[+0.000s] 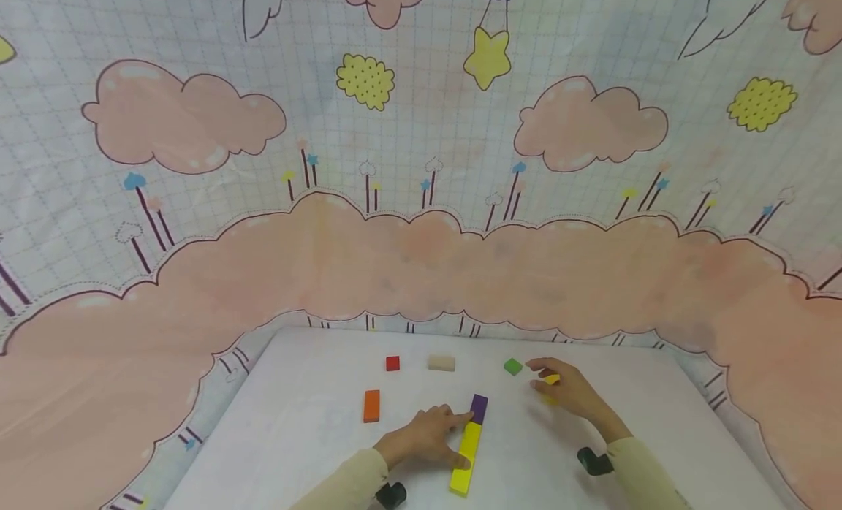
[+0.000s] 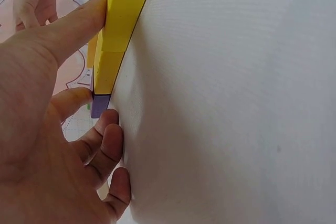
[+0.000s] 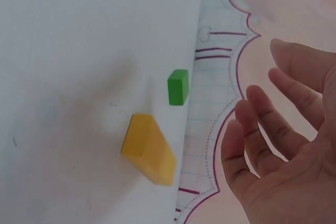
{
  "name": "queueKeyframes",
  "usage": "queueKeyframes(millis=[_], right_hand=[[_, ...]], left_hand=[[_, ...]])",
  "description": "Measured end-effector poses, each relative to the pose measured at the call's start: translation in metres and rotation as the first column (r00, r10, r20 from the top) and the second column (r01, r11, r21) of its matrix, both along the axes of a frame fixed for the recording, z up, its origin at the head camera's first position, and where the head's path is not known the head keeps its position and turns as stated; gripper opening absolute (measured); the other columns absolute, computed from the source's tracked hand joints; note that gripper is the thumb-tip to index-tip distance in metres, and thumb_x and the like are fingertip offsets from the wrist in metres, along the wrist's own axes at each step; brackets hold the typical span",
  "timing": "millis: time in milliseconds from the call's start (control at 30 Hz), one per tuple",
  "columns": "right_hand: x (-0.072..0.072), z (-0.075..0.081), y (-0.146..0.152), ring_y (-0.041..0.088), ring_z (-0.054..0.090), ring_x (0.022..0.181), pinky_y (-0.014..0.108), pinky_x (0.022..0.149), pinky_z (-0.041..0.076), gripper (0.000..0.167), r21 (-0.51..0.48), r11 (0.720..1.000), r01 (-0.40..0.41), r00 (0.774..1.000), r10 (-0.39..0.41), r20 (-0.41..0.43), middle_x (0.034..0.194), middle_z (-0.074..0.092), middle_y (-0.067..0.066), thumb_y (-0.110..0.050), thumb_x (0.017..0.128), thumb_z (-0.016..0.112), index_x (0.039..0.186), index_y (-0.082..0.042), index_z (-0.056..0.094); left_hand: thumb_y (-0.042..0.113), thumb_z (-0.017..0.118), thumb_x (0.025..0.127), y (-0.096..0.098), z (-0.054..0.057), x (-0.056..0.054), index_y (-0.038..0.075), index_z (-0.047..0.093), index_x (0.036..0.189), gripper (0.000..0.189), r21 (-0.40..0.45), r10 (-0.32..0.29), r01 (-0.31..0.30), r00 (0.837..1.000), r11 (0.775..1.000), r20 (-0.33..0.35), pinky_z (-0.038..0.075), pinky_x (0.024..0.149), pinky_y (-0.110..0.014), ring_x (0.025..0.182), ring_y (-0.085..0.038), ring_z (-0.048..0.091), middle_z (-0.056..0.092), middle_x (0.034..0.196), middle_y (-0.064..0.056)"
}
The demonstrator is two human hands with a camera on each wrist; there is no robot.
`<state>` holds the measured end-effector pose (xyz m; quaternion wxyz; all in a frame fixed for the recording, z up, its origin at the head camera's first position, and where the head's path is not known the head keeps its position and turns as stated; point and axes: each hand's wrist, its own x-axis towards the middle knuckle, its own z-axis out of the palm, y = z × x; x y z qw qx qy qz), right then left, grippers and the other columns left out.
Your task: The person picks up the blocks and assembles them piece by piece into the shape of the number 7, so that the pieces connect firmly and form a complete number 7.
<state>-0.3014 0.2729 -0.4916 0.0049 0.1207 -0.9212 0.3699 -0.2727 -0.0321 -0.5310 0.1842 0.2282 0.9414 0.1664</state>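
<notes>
Two yellow blocks and a purple block lie end to end in a slanting row, the purple one at the far end. My left hand rests along the row's left side. Its thumb touches the nearer yellow block, and its index fingertip lies by the joint with the purple block; the other fingers are loosely bent. At the right, my right hand hovers with spread, relaxed fingers around another yellow block. That block is apart from the fingers in the right wrist view and partly hidden by them in the head view.
A small green block lies just left of the right fingertips. Farther left are a beige block, a red block and an orange block. The white table ends at a cloud-patterned cloth behind.
</notes>
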Motion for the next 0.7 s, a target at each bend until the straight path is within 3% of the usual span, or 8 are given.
queueKeyframes(millis=[700], right_hand=[[-0.011, -0.013, 0.031, 0.032, 0.061, 0.106, 0.050, 0.092, 0.052, 0.030, 0.053, 0.997, 0.047, 0.999, -0.046, -0.021, 0.126, 0.064, 0.017, -0.011, 0.092, 0.066, 0.122, -0.007, 0.065]], left_hand=[[0.053, 0.079, 0.075, -0.001, -0.005, -0.001, 0.052, 0.042, 0.142, 0.077, 0.036, 0.009, -0.010, 1.000, 0.999, 0.013, 0.051, 0.096, -0.046, 0.100, -0.018, 0.053, 0.058, 0.121, 0.002]])
